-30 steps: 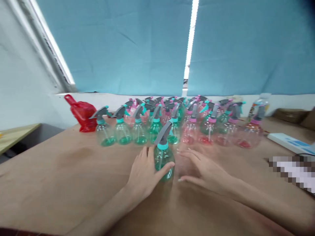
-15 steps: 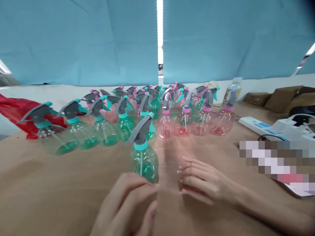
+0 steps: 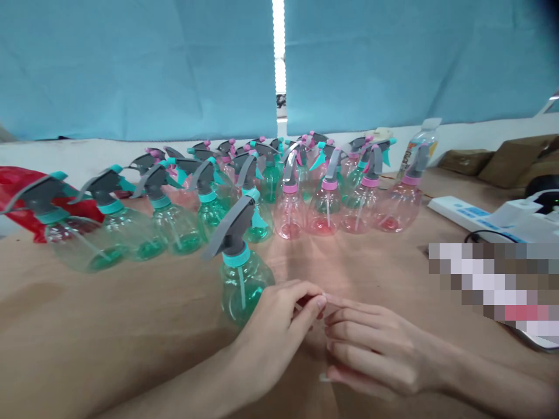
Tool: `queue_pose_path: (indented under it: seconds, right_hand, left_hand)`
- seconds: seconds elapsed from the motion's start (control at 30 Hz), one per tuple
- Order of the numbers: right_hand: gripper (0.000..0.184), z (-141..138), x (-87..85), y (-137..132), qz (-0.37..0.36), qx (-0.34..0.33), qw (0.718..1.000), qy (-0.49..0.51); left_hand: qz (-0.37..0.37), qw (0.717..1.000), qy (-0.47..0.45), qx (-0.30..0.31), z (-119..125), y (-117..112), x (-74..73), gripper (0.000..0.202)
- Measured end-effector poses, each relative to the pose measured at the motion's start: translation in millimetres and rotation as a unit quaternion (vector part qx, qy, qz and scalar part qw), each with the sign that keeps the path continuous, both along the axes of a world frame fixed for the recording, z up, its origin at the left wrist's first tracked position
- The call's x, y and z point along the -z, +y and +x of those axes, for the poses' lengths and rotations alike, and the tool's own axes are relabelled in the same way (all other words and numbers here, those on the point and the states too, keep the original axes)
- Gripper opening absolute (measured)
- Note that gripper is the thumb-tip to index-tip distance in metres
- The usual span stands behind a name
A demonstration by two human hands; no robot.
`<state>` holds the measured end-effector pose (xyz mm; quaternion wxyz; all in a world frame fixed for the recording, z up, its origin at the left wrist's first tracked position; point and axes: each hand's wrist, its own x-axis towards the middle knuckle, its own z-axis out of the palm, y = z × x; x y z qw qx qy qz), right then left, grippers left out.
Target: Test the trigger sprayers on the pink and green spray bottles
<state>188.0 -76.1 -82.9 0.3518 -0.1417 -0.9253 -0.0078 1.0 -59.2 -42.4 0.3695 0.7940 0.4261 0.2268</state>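
Observation:
A green-tinted spray bottle with a turquoise collar and grey trigger head stands upright nearest me. Just to its right is my left hand, overlapping the bottle's lower edge in view. Its thumb and fingertips are pinched together; anything between them is hidden. My right hand is seen from the back, low over the table. Its fingers are loosely bent and somewhat apart, with no object visible in them. The tips of both hands meet or nearly meet.
Behind are several green spray bottles and several pink spray bottles in rows. A red plastic bag lies at left. At right are a labelled drink bottle, a white power strip, cardboard and a blurred-out flat object.
My left hand has moved right and forward, away from the front of the near spray bottle, to my right fingertips. My right fingers have bent more. The view has shifted slightly.

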Motion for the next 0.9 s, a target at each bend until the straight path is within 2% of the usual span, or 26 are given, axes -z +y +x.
queue_pose_path:
  seconds: [0.13,0.37,0.57,0.77,0.9]
  right_hand:
    - [0.024,3.4,0.0,-1.6,-0.007,-0.002,1.000,0.005]
    - [0.010,7.6,1.9,-5.0,-0.029,0.003,1.000,0.007]
    - [0.005,8.6,3.5,-6.5,-0.060,0.001,0.998,0.007]
    - [0.005,9.2,3.8,-6.7,-0.080,0.017,0.997,0.010]
    - [0.008,8.0,5.1,-1.5,-0.094,0.017,0.995,0.023]
  left_hand:
    - [0.003,1.000,0.016,0.004,2.1,-2.7,-0.6,0.027]
    - [0.020,0.999,0.042,0.006,5.3,-4.7,6.3,0.027]
    - [0.039,0.998,0.044,0.002,3.1,-7.3,5.1,0.028]
    - [0.103,0.994,0.045,-0.017,-14.1,-16.8,5.3,0.022]
    - [0.146,0.988,0.029,-0.033,-37.5,-26.8,-4.3,0.018]
